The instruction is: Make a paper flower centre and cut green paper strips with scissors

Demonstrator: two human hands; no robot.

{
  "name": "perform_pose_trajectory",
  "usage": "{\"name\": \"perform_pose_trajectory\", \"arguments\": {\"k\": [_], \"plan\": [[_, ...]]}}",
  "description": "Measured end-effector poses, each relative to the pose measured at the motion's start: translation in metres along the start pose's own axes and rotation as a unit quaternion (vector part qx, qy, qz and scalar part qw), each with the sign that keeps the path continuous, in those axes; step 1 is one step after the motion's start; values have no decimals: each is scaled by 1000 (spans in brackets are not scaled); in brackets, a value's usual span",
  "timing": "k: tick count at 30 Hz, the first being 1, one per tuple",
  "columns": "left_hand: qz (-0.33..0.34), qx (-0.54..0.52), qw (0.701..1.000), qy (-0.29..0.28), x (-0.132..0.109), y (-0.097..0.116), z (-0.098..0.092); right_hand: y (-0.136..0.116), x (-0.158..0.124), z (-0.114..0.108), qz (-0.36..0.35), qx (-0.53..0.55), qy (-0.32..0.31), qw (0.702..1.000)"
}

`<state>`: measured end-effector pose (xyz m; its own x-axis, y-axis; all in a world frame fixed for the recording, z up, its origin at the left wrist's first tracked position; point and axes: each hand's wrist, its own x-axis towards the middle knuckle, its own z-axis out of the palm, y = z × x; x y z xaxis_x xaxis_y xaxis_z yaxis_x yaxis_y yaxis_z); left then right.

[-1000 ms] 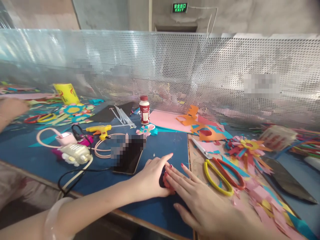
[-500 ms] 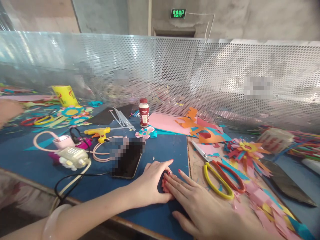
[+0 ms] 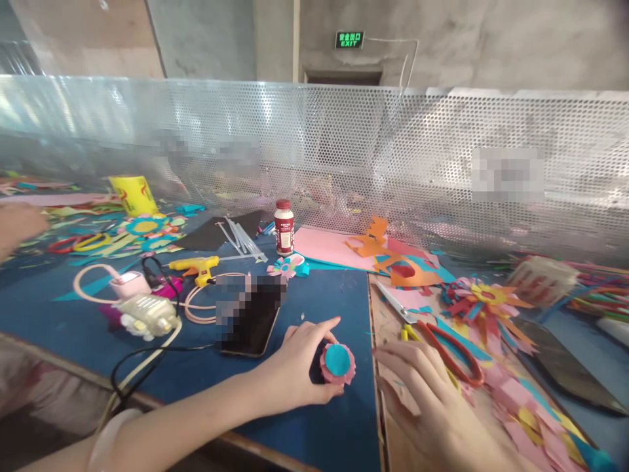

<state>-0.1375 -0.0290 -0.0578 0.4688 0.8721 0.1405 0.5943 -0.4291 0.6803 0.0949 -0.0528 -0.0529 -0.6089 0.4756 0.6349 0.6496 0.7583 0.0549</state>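
A small pink paper flower (image 3: 348, 380) with a round blue centre (image 3: 338, 360) lies on the blue tabletop. My left hand (image 3: 301, 367) curves around its left side, thumb and fingers gripping the edge. To the right, my right hand (image 3: 432, 400) hovers with fingers stretched out and nothing in them. It partly covers the scissors (image 3: 457, 354), whose handles are yellow and red. A black smartphone (image 3: 253, 321) lies just beyond my left hand.
A yellow glue gun (image 3: 196, 267), a power strip (image 3: 150, 313) and cables occupy the left side. A red-capped bottle (image 3: 284, 229) stands behind, near the perforated metal screen (image 3: 339, 137). Layered paper flowers (image 3: 486, 295) and scraps cover the right. Another person's hand (image 3: 19, 226) is at far left.
My right hand has lifted off the flower and moved right, over the scissors. The blue centre now shows. My left hand stays around the flower.
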Motion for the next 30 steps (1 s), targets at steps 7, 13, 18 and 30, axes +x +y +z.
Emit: {"name": "perform_pose_trajectory", "arguments": {"k": [7, 13, 18, 30], "plan": [[-48, -68, 996, -18, -2, 13, -9, -2, 5, 2, -54, -39, 48, 997], [-77, -238, 965, -82, 4, 18, -5, 0, 10, 8, 26, 52, 45, 997], [-133, -289, 940, -121, 16, 19, -13, -1, 23, 2, 245, 247, -107, 931], [265, 267, 919, 118, -13, 11, 7, 19, 4, 2, 94, 109, -68, 987]]}}
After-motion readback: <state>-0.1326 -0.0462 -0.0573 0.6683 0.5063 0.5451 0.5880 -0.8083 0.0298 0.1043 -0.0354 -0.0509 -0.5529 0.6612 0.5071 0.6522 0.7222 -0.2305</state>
